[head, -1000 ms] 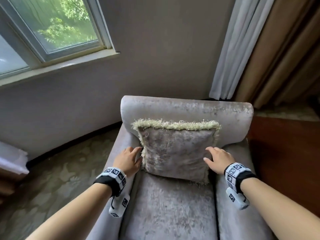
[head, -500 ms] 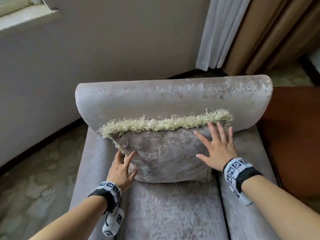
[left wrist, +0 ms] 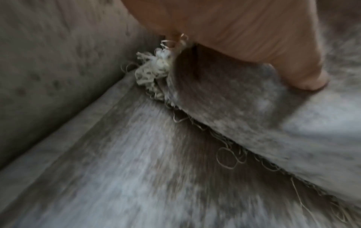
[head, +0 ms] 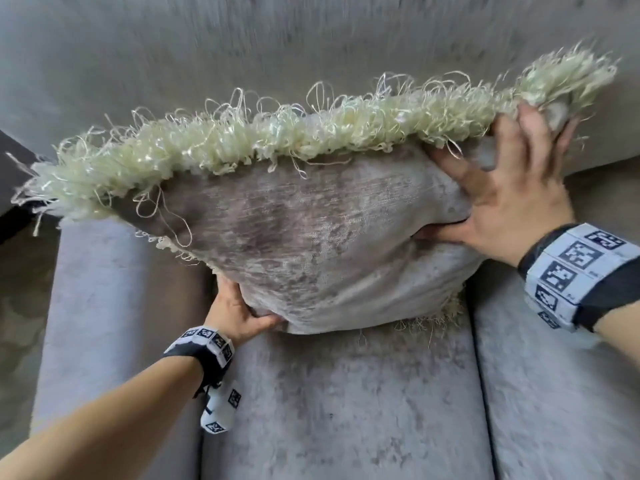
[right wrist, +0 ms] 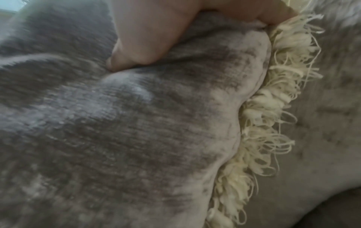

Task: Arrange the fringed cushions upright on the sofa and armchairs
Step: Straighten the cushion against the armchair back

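Observation:
A grey velvet cushion (head: 311, 244) with a pale yellow fringe (head: 277, 136) leans against the back of the grey armchair (head: 346, 410), tilted with its right corner higher. My left hand (head: 239, 310) grips its lower left corner, thumb on the front face; the left wrist view shows that thumb (left wrist: 293, 74) pressed into the cushion (left wrist: 244, 108). My right hand (head: 498, 188) grips the upper right corner, its fingers curled over the fringed edge and its thumb dug into the front. The right wrist view shows the thumb (right wrist: 140, 50) sunk in the cushion (right wrist: 136, 131) beside the fringe (right wrist: 273, 108).
The armchair's padded arms (head: 114, 306) flank the seat on both sides. Patterned carpet (head: 20, 323) lies to the left, with a dark piece of furniture (head: 14, 174) at the left edge. The chair's backrest (head: 311, 46) fills the top of the head view.
My head has moved much closer to the chair. Both hands have gone from resting flat on the cushion to gripping opposite corners, and the cushion's right side has risen.

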Motion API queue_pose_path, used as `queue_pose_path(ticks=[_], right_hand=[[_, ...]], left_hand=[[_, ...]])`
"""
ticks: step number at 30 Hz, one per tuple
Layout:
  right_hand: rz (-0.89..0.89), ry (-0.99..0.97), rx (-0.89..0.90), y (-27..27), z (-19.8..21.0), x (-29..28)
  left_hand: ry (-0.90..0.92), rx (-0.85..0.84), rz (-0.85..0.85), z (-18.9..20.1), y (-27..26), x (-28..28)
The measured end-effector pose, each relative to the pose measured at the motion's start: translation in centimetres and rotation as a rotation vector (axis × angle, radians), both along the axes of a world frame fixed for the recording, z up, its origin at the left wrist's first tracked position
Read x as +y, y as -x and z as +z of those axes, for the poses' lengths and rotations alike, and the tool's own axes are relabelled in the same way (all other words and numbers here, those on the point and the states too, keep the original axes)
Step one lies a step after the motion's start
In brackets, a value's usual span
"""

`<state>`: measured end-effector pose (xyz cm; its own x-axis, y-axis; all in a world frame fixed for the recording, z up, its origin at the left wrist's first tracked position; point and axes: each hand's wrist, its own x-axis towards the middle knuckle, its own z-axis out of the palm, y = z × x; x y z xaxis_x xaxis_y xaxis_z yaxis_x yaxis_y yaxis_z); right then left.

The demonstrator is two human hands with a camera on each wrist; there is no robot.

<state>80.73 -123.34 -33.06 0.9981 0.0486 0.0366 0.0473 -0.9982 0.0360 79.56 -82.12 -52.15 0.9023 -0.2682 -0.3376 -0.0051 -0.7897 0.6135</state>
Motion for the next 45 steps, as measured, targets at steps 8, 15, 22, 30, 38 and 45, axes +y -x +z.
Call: queue_pose_path(ticks=[8,15,22,30,38,45], right_hand=[[0.002,-0.13,-0.099,1.3,-1.1,0.1],[0.07,-0.091,-0.143,2.2,-0.7,0.2],[0.073,-0.091,-0.199,5.7,1.3,-0.4],[-0.106,-0.233,-0.304,9.4,4.7,-3.0],[-0.257,-0.437,-0.318,9.4,4.3,-2.7],[-0.364,-0.406,-0.163,7.9,-2.4,-3.1]], left_hand=[[-0.018,-0.123,-0.023,-2.9,3.5,-0.2],[0.074,-0.054,0.054,-2.0,2.8,-1.0],[0.022,-0.124,-0.09,4.0,3.5,-0.2],[-0.158,-0.375,-0.241,15.4,0.1,1.7],[-0.314,-0.537,-0.408,24.0,-4.5,2.1],[-0.452,-0.501,-0.503,20.1,-8.2,2.3]])
